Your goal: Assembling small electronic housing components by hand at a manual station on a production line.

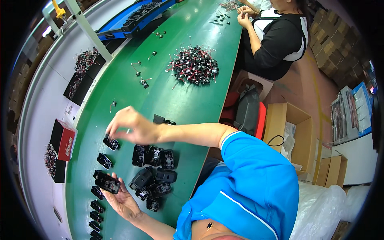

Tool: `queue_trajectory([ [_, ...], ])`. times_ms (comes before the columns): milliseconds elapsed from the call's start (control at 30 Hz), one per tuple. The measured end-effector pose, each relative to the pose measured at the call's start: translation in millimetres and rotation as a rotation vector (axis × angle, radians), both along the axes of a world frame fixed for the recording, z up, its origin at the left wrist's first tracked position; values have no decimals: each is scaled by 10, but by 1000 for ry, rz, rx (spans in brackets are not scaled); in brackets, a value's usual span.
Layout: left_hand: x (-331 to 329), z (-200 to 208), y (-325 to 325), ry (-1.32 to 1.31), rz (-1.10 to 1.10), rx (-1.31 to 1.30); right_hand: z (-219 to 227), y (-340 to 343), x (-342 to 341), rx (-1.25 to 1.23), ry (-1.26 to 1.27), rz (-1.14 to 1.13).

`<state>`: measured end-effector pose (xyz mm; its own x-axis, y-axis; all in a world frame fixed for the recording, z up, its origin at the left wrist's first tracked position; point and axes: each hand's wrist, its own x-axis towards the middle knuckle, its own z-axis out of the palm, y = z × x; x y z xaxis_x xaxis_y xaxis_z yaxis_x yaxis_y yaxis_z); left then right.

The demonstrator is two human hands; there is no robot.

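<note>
My left hand [123,203] holds a black plastic casing [107,182], its hollow side with inner parts facing up. Blurred by motion, my right hand [134,126] hangs over another black casing [111,143] at the head of a row. Its fingers curl downward and overlap that casing's edge; whether they grip it I cannot make out. A small pale spot shows among these fingers. Further casings [104,161] continue the row along the table's edge. Beside my hands lies a loose cluster of black casings [154,182], some hollow side up, some with the shell up.
On the green table [160,100] lies a heap of small wired parts [194,66]; a few lie scattered. Parts boxes [64,140] stand beyond the edge. A blue tray [136,18] sits at the back; another person [276,38] works there. Cardboard boxes [288,136] stand at the side.
</note>
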<state>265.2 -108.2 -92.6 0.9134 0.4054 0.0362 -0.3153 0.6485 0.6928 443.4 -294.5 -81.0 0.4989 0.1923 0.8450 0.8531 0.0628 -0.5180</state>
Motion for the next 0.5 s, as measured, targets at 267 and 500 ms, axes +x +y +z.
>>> queue_trajectory([
  [267, -55, -93, 19, -142, -151, 57, 140, 434, -686, -223, -87, 307],
  [500, -127, -317, 99, -115, -239, -160, 45, 489, -686, -305, -30, 383],
])
